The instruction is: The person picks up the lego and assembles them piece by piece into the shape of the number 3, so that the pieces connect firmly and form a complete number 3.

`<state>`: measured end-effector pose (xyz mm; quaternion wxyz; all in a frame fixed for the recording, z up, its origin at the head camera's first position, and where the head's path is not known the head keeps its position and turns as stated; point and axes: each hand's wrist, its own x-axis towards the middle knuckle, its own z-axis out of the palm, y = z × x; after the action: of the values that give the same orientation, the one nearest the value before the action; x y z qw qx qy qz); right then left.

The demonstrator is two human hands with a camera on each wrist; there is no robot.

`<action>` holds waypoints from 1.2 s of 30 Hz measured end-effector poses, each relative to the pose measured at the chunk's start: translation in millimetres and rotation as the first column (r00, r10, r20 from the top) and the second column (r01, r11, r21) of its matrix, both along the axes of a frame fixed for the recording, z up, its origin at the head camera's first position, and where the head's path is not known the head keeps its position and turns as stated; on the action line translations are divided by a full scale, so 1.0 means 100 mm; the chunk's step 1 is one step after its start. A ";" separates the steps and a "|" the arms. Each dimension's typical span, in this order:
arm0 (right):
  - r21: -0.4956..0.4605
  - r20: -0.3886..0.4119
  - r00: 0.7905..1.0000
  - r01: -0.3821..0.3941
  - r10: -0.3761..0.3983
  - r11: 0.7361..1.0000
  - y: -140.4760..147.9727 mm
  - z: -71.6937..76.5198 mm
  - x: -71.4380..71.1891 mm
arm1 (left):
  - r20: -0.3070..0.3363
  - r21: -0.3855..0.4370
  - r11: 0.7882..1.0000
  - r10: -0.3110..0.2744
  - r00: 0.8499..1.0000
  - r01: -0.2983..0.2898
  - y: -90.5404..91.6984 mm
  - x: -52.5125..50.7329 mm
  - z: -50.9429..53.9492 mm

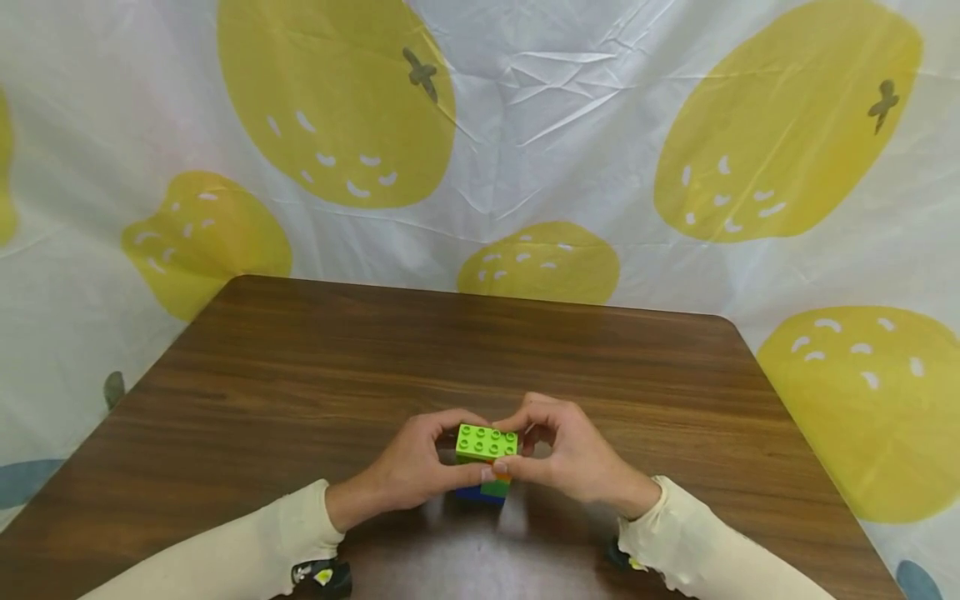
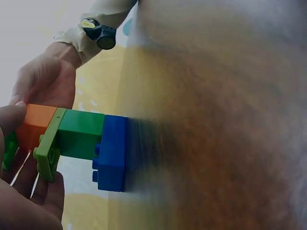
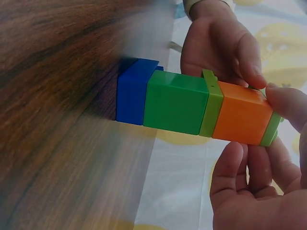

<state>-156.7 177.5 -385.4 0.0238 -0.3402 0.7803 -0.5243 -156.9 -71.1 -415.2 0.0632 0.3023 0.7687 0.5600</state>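
Note:
A small tower of toy building bricks stands upright on the table between my hands. At its base is a blue brick, then a green brick, a thin lime plate and an orange brick. A studded lime brick tops the tower. My left hand holds the tower's upper end from the left, thumb in front and fingers behind. From the right, my right hand pinches the same upper end, its thumb beside the left thumb. The fingers partly hide the orange brick and the top brick's edges.
The brown wood-grain table extends behind and to both sides of the hands. A white curtain printed with yellow lemons hangs beyond its far edge. Each wrist carries a small black device, one of them below the left sleeve.

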 end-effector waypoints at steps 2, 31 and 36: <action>0.003 -0.005 1.000 0.002 -0.002 1.000 0.00 0.00 0.00 | -0.012 0.011 1.000 0.005 1.000 -0.005 0.00 0.00 0.00; 0.071 -0.060 0.998 0.021 -0.016 0.997 0.07 -0.08 0.05 | 0.017 -0.059 0.998 -0.007 1.000 0.008 -0.05 -0.02 0.01; 0.090 -0.018 1.000 0.025 -0.023 0.996 0.10 -0.17 0.08 | 0.037 -0.103 0.995 -0.014 0.999 0.018 -0.07 -0.03 -0.01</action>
<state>-148.6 187.1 -402.8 0.0263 -0.3338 0.8074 -0.4858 -159.7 -78.3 -416.5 0.0972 0.2945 0.7929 0.5245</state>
